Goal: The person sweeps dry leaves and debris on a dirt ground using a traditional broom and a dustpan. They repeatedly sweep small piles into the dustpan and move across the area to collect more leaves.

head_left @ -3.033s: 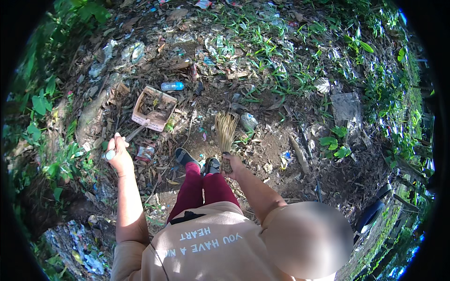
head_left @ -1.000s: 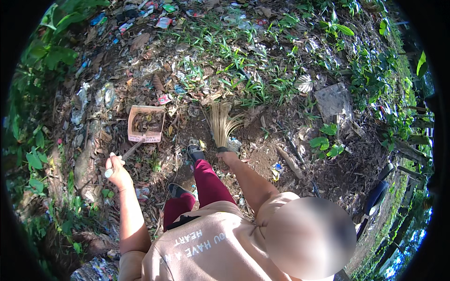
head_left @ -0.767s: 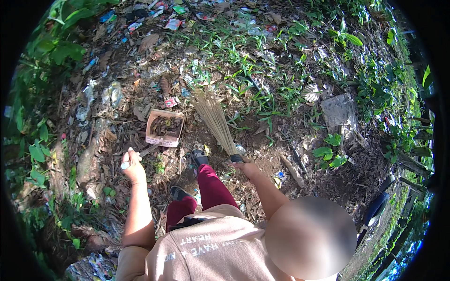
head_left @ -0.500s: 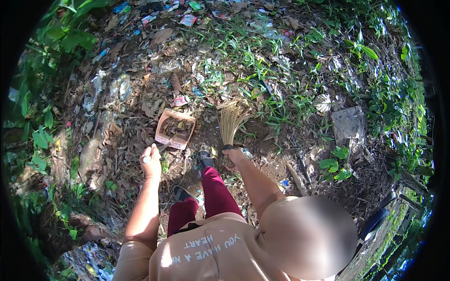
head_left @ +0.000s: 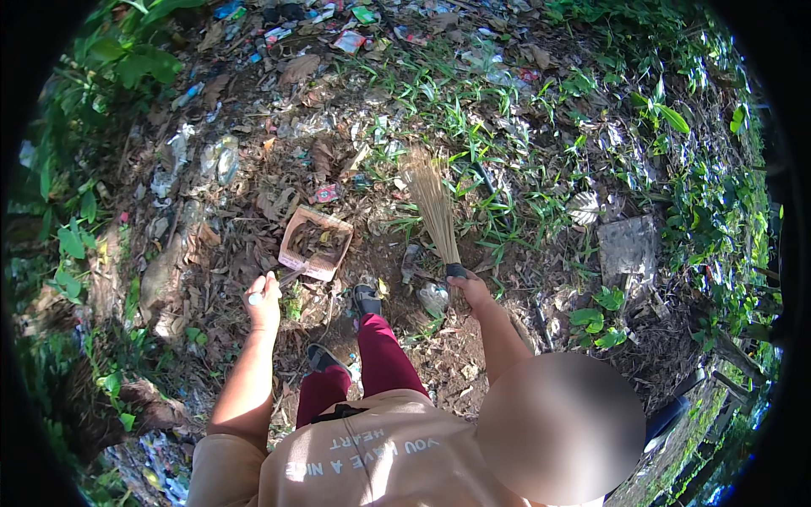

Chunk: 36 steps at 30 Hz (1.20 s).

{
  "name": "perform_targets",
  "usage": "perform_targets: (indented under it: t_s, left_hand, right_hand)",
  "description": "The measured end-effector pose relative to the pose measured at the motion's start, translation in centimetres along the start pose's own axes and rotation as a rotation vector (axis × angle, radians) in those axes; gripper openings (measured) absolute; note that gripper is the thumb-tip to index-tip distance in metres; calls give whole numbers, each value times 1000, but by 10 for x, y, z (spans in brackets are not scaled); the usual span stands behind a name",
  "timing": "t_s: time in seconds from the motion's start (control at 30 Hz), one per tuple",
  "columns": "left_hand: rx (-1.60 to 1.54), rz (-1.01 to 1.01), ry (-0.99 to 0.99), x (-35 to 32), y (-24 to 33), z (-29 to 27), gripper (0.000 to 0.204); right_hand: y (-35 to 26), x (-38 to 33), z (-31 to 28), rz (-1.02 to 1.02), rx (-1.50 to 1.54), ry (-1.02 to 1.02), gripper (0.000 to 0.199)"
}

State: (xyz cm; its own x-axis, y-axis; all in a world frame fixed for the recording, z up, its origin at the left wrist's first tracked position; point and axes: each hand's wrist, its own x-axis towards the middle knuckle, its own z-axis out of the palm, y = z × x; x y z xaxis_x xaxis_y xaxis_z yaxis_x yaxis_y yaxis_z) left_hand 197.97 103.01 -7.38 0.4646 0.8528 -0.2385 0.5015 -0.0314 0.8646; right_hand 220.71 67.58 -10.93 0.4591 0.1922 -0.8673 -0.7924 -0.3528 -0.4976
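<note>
Outdoors on littered ground: sweeping partly done

Our right hand grips the broom, bristles up on the grass. Our left hand is closed on the dustpan handle; the pan holds some leaves. Litter lies all around, most unswept.

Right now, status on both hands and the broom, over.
Right hand shut on broom, bristles pointing away over the grass. Left hand shut on dustpan handle; dustpan on ground, holding leaves. Litter scattered ahead.

Straw broom bristles-up beside tilted, debris-filled dustpan.
</note>
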Motion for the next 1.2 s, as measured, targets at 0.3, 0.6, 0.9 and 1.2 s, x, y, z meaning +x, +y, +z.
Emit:
perform_targets:
  t_s: [0.3, 0.6, 0.9, 1.2]
  left_hand:
    - [-75, -11, 32, -12, -6, 2, 35]
    - [-85, -2, 83, -10, -32, -4, 32]
    - [-325, 3, 344, -61, 9, -86, 33]
    - [-503, 248, 774, -87, 118, -237, 39]
  right_hand:
    - [-29, 77, 161, 339, -303, -305, 24]
    - [13, -7, 111, 37, -286, -50, 32]
    - [9, -34, 196, 300, -349, -519, 23]
    - [25, -106, 143, -168, -806, -388, 50]
